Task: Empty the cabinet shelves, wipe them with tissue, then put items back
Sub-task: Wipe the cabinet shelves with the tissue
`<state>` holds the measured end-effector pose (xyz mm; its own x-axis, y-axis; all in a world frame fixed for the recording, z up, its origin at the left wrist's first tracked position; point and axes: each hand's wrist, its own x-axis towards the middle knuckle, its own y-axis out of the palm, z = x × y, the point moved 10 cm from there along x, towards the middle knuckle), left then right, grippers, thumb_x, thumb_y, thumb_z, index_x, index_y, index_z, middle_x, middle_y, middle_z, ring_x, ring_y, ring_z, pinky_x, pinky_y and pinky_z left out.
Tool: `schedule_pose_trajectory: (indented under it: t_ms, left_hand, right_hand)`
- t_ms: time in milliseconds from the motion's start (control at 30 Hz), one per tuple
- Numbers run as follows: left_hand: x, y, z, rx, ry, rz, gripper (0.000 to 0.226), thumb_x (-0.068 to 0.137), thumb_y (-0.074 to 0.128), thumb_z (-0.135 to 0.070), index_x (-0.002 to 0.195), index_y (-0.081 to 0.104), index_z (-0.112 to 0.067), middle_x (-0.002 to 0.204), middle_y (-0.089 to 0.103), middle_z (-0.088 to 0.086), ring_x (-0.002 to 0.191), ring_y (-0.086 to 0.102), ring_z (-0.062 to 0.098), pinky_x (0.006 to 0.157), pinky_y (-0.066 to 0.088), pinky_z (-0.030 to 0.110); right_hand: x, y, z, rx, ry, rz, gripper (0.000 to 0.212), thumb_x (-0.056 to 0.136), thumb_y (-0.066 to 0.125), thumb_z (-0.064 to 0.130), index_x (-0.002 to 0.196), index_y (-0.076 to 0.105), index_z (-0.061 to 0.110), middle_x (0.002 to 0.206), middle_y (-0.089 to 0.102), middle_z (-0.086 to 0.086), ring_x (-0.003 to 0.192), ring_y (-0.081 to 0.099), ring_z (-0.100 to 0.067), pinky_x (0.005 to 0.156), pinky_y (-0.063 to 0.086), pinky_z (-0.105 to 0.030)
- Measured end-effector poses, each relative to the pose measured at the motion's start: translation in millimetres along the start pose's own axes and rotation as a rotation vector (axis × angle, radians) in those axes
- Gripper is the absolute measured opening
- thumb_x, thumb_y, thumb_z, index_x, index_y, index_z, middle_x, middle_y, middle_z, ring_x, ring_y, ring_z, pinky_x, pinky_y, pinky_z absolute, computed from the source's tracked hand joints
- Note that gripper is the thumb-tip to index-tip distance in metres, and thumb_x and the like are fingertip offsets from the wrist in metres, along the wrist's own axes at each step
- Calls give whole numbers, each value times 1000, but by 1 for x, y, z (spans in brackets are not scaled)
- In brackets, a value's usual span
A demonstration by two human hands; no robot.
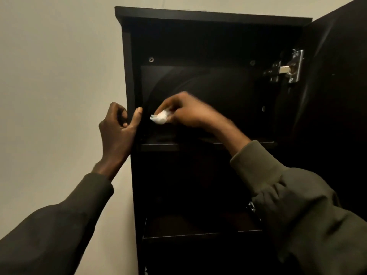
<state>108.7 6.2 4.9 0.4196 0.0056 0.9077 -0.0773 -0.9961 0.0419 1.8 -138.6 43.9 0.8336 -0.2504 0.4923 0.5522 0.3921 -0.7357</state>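
We see a plain, pale wall point(55, 72) filling the left side of the view and running on above and behind the dark furniture, where a faint hairline mark shows near the top edge. Its surface is matte and evenly lit, shading a little darker toward the lower left. Two olive-green sleeves point(309, 211) come in from the bottom corners, both of a soft, thick fabric; the right one bunches in folds behind its ribbed cuff, and the left one lies smoother along the forearm. We make out a small metal glint beside the right sleeve, too blurred to identify.
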Motion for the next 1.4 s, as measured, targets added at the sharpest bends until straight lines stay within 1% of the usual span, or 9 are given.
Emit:
schedule_pose_trajectory:
  t_ms: [133,233,467,633,733,867,967,1267,1400]
  left_hand:
    - [8,-3,-11,-56,-13,-37,37,89,70,-37,83,44,-10,63,43,-7,54,45,-2,55,33,4]
    - [25,-1,-18,-84,-25,-62,43,85,72,-43,86,44,-12,66,41,-9,54,42,0,55,32,6]
    - [57,2,-30,-73,-32,-156,46,80,77,-40,91,42,-13,78,44,-7,59,42,0,56,34,5]
    - [59,4,-30,-61,-16,-189,39,83,73,-33,88,40,-12,71,38,-14,56,41,2,54,32,3]
    - [58,4,-32,-48,1,-201,38,85,73,-31,87,40,-12,69,38,-13,55,41,4,54,33,2]
    - [59,5,-31,-59,11,-198,37,86,72,-32,88,41,-13,70,39,-14,56,42,4,55,34,3]
    - [60,5,-32,-55,20,-197,37,86,72,-31,87,41,-13,69,39,-13,56,42,4,55,34,3]
    - [61,4,-33,-41,23,-173,38,85,72,-32,85,40,-12,67,38,-10,54,37,4,53,31,6]
    - [62,4,-35,-27,21,-147,38,86,73,-30,85,40,-11,67,37,-11,54,37,4,53,31,5]
  right_hand:
    - [-27,-117,-47,11,113,-678,27,84,70,43,104,73,24,95,72,9,87,66,-4,75,51,-18]
    - [-60,-160,-68,-181,133,-1033,29,86,64,28,113,68,19,111,68,-3,102,64,-15,83,51,-22]
    - [-66,-166,-95,-510,195,-1020,29,92,56,5,120,60,5,123,58,-15,112,58,-25,84,43,-23]
    - [-56,-173,-101,-233,77,-1090,27,96,49,13,120,58,3,110,61,-5,97,58,-1,85,45,-21]
    - [-26,-164,-90,-329,54,-981,42,93,50,8,134,50,0,140,42,-23,128,44,-31,105,34,-35]
    - [13,-143,-61,-261,-127,-925,38,100,47,18,136,51,8,131,50,-9,120,50,-13,106,39,-39]
    - [43,-94,-29,-452,-288,-709,44,96,51,12,140,48,5,141,43,-24,132,42,-36,115,31,-43]
    - [50,45,12,-529,-542,-97,25,82,68,8,107,66,8,111,64,-11,100,63,-24,80,45,-20]
    - [51,71,-4,-680,-477,168,23,82,67,10,104,71,12,102,70,-4,94,67,-20,80,55,-32]
